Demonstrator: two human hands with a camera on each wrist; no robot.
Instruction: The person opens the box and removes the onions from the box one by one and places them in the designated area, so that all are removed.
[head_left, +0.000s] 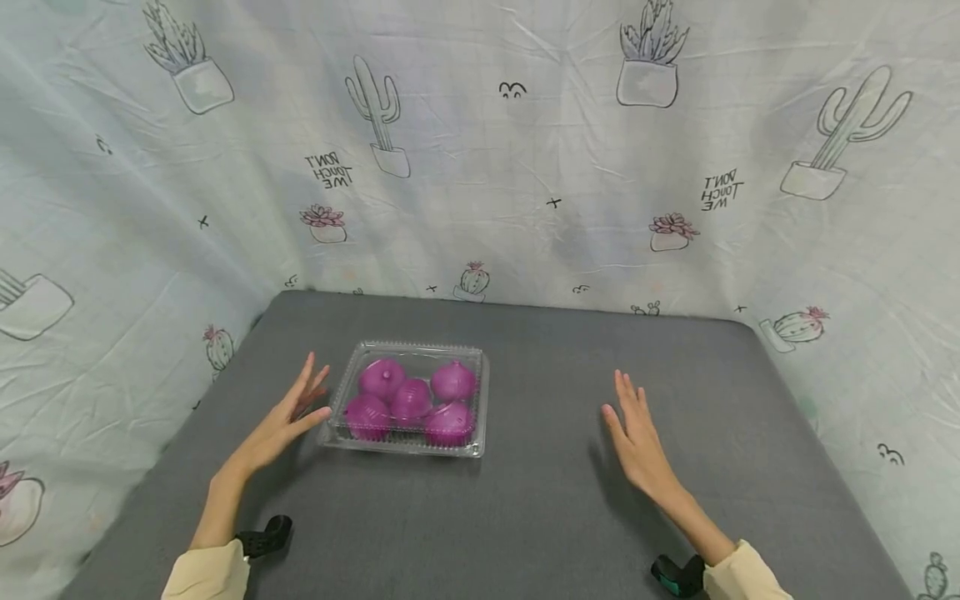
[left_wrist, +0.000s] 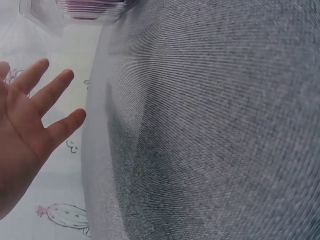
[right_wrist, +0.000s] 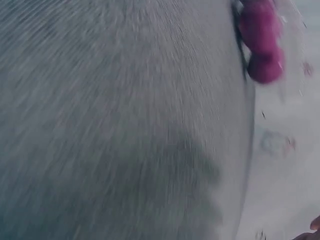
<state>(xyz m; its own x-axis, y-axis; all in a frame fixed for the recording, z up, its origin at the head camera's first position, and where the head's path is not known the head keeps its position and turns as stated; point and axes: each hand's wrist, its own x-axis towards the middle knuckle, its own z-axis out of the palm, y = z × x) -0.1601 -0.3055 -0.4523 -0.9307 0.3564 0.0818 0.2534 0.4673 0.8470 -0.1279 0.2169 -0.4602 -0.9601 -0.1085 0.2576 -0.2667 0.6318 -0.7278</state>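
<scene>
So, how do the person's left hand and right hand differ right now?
The left hand is close beside the clear container of purple onion-shaped items, while the right hand is well away from it, over bare table.
The left hand's fingers are spread wider; the right hand's lie closer together.
Both hands are open, hold nothing and come out of cream sleeves.

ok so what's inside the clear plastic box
Five purple, onion-shaped pieces show through the clear plastic box. Anything directly beneath them is covered and can't be seen.
</scene>
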